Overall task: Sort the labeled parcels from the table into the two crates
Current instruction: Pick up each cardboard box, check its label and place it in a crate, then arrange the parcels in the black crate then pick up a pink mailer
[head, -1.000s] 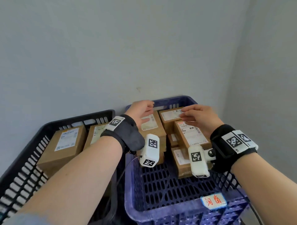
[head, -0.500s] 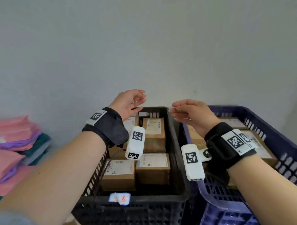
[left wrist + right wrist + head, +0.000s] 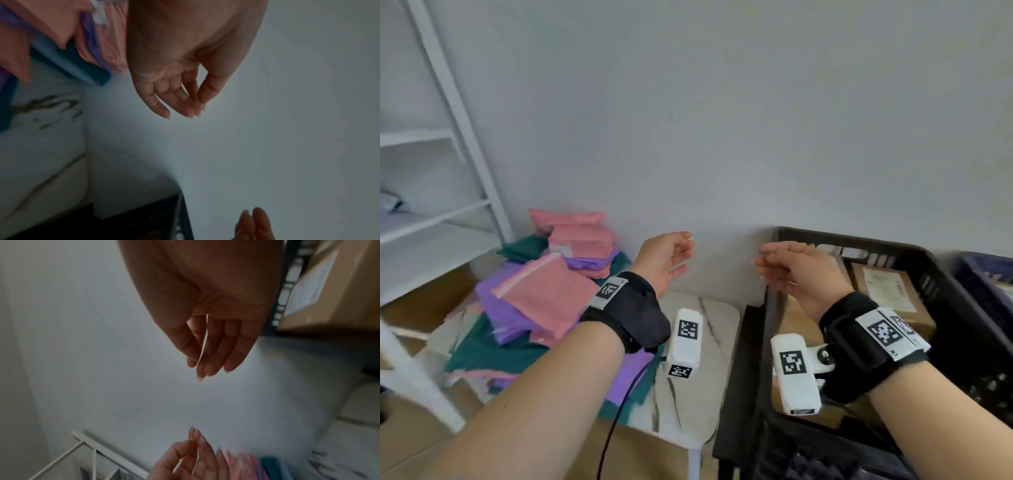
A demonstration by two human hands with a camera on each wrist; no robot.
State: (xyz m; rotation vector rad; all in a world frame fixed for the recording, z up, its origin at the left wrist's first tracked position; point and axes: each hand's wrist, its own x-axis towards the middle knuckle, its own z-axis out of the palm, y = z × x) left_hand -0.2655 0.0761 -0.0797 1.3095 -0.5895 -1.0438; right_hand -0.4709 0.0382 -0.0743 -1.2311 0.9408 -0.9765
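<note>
Both hands hang in the air in front of the wall, empty, with relaxed fingers. My left hand (image 3: 671, 255) floats above the marble-patterned table (image 3: 688, 394), just right of a heap of pink, purple and teal soft parcels (image 3: 544, 294). My right hand (image 3: 787, 267) hovers at the left rim of the black crate (image 3: 941, 291), which holds brown labeled boxes (image 3: 887, 291). A corner of the blue crate (image 3: 993, 270) shows at the far right. The left hand (image 3: 174, 91) and the right hand (image 3: 213, 340) each show loose fingers with nothing between them.
A white shelving frame (image 3: 465, 130) stands at the left, with brown cardboard (image 3: 424, 301) under it. The grey wall (image 3: 756, 120) is close behind the table and the crates.
My view has swung left from the blue crate, past the black crate, to the table. Both hands left the boxes in the blue crate and travelled left, empty.
</note>
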